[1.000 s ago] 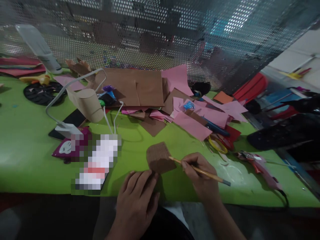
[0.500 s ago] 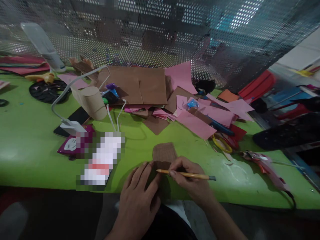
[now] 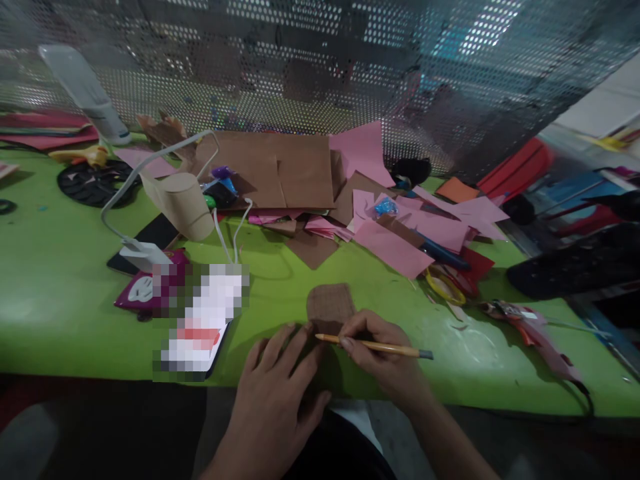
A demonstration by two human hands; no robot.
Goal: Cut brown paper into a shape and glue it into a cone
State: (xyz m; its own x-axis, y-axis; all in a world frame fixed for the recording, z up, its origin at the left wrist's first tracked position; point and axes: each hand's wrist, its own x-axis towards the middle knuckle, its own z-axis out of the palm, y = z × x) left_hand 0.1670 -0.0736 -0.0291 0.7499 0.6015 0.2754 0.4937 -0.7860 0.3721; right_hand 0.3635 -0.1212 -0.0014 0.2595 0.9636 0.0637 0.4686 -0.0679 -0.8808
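Between my hands lies a small brown piece with rounded upper corners (image 3: 330, 305), flat on the green table (image 3: 270, 287); its lower part is in shadow and partly behind my fingers. My right hand (image 3: 383, 347) pinches a yellow pencil (image 3: 387, 347), held nearly level, with its point to the left over the lower part of the brown piece. Whether the point touches it I cannot tell. Palm down, my left hand (image 3: 280, 377) rests at the table's front edge, fingers stretched out, fingertips at the piece's lower left side.
A phone (image 3: 205, 320) lies left of my hands, near a white charger (image 3: 145, 255) and a cardboard tube (image 3: 187, 203). Brown and pink paper pieces (image 3: 395, 247) pile up at the back. Yellow-handled scissors (image 3: 445, 287) and a pink glue gun (image 3: 543, 340) lie to the right.
My left hand has shifted slightly, its thumb now further out to the right. The pencil point has risen a little in the view, and the brown piece has barely moved.
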